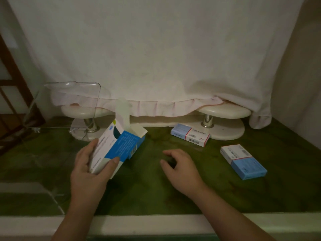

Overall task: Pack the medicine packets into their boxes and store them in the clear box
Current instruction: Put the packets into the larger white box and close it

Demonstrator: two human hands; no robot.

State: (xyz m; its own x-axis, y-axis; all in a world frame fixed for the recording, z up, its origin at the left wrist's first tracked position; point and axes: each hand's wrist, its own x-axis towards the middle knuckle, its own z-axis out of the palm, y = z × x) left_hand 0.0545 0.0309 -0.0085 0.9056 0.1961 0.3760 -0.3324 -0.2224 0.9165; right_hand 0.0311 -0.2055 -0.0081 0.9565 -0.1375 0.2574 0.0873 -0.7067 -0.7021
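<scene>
My left hand [90, 164] grips a blue and white medicine box [118, 146], tilted, with its far end flaps open. A pale translucent packet [123, 112] sticks up out of that open end. My right hand [180, 164] hovers low over the green tabletop [156, 193] with fingers loosely curled and nothing in it. Two shut pale blue and white boxes lie to the right: one [190, 134] at the back by the white stand, one [243, 161] nearer the right. The clear box [69, 105] stands at the back left.
A white two-legged stand [224, 112] runs along the back under a hanging white cloth [156, 49]. A white ledge [139, 223] borders the table's front edge. Dark wooden framing [10, 101] is at the far left.
</scene>
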